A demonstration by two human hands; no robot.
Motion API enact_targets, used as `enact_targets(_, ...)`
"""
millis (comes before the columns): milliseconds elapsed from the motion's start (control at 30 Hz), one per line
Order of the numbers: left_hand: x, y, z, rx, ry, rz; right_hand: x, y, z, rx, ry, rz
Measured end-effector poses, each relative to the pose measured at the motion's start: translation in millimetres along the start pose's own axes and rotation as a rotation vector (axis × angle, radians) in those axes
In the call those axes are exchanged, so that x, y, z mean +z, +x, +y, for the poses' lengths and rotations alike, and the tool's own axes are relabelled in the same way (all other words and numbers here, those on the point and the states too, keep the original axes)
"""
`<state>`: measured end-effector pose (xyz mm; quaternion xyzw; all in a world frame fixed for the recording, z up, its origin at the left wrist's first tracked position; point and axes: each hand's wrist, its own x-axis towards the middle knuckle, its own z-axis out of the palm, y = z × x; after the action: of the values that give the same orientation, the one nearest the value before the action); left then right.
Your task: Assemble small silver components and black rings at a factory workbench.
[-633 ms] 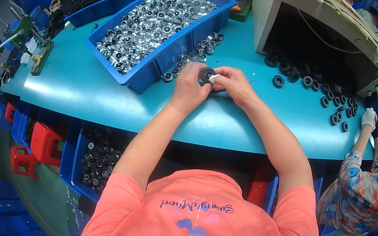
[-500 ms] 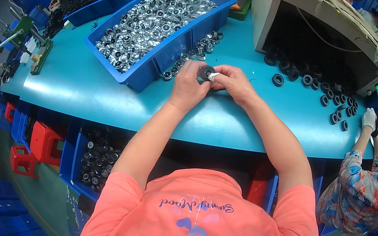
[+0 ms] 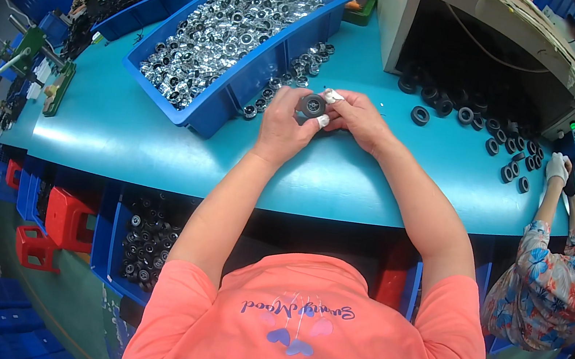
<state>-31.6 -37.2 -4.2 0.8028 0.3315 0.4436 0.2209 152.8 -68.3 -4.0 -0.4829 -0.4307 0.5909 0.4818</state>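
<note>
A small black toy wheel (image 3: 313,105) with a spoked silver-grey centre is held up over the table, its face toward me. My left hand (image 3: 282,126) grips it from the left, fingers behind and the white-wrapped thumb tip at its lower right edge. At the wheel's right side, my right hand (image 3: 357,121) is closed, with a white-wrapped digit against the upper right edge. Some of its fingers are hidden behind the wheel. Just beyond my hands, several loose chrome hubs (image 3: 268,94) lie beside a blue bin (image 3: 238,86) heaped with shiny hubs.
Loose black tyres (image 3: 420,115) lie right of my hands, before a large beige box-like machine (image 3: 397,29). A co-worker's gloved hand (image 3: 558,167) is at the far right. A green lever press (image 3: 34,45) stands left. Below the table, another bin holds black wheels (image 3: 146,240).
My right thumb has come off the wheel's face to its upper right edge. The wheel's face now shows fully, with my left thumb at its lower edge. The view has shifted slightly.
</note>
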Motion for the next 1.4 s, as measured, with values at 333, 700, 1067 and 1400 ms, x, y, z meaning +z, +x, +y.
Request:
enact_targets(333,-36.7,-2.6,13.7,0.094,0.097,-0.014,-54.6,-29.7,-68.9,-0.324,-0.647,0.31)
enact_targets(700,-304.4,-228.4,-16.3,-0.526,0.683,-0.096,-137.9,-117.0,-48.2,-0.059,-1.211,0.521)
enact_targets(1067,-157.1,-90.9,29.1,-0.502,-0.372,-0.232,-14.2,-64.2,-51.1,-0.559,-0.987,0.306)
enact_targets(1400,-38.8,-4.5,-11.6,-0.62,-1.5,-0.21,42.9,-18.4,-35.3,-0.461,-0.474,0.05)
